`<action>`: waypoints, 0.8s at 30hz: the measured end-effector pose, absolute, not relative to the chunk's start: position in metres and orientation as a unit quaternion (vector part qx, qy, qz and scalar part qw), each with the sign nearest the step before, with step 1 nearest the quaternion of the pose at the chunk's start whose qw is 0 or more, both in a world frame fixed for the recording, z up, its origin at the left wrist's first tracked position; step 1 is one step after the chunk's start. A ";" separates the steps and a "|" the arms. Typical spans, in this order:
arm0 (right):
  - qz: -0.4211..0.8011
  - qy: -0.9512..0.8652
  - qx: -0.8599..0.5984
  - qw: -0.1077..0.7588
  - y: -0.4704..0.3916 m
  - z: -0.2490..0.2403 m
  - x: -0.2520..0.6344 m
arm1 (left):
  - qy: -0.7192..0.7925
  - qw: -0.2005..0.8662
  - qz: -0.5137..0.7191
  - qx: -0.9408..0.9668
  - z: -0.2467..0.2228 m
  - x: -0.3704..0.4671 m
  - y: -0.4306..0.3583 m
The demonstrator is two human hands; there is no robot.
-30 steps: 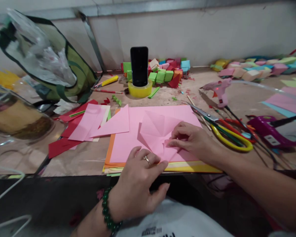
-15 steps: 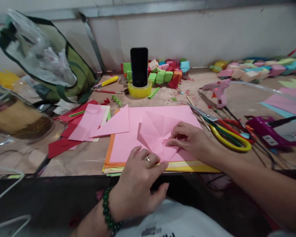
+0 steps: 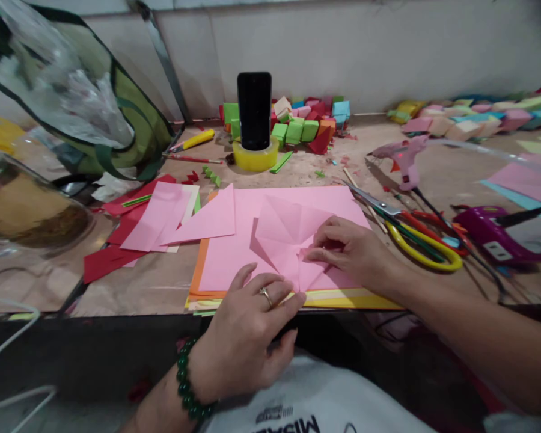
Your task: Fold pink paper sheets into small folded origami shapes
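A creased, partly folded pink sheet [image 3: 279,228] lies on a stack of coloured paper [image 3: 220,264] whose top sheet is pink. My right hand [image 3: 349,249] pinches a folded flap of the creased sheet between thumb and fingertips. My left hand [image 3: 256,328], with a ring and a green bead bracelet, rests at the near edge of the stack, its fingers apart and its fingertips touching the sheet's lower corner. A pink paper triangle [image 3: 216,216] overlaps the stack's upper left corner.
Scissors [image 3: 415,240], a pink glue gun [image 3: 408,162] and a purple device [image 3: 500,234] lie at the right. A phone [image 3: 254,111] stands in a yellow tape roll [image 3: 255,157]. Folded paper blocks [image 3: 297,129], a green bag [image 3: 139,132] and paper scraps [image 3: 155,216] lie around.
The view has shifted slightly, so the table items sit a little higher. My left thumb has drawn in slightly towards the palm. My right hand keeps its pinch on the flap.
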State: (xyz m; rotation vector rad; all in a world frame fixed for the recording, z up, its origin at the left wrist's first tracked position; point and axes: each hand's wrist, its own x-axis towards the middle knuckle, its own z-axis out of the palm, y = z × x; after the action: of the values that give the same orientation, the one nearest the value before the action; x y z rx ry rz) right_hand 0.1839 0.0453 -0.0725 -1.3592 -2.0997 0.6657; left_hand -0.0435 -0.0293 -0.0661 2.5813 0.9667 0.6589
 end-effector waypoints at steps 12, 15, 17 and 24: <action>0.240 -0.785 -0.503 0.271 0.044 -0.071 0.184 | 0.333 0.153 0.226 0.903 -0.067 -0.044 -0.029; 0.234 -0.788 -0.501 0.270 0.044 -0.072 0.184 | 0.334 0.150 0.223 0.904 -0.066 -0.043 -0.028; 0.230 -0.789 -0.503 0.267 0.044 -0.073 0.184 | 0.336 0.152 0.216 0.904 -0.066 -0.042 -0.028; 0.222 -0.793 -0.505 0.258 0.044 -0.072 0.183 | 0.349 0.175 0.211 0.896 -0.060 -0.037 -0.026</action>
State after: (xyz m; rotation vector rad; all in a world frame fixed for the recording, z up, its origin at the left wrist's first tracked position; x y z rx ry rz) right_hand 0.1829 0.0441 -0.0717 -1.3695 -2.1506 0.6015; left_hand -0.0371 -0.0257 -0.0598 2.5396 0.9898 0.5970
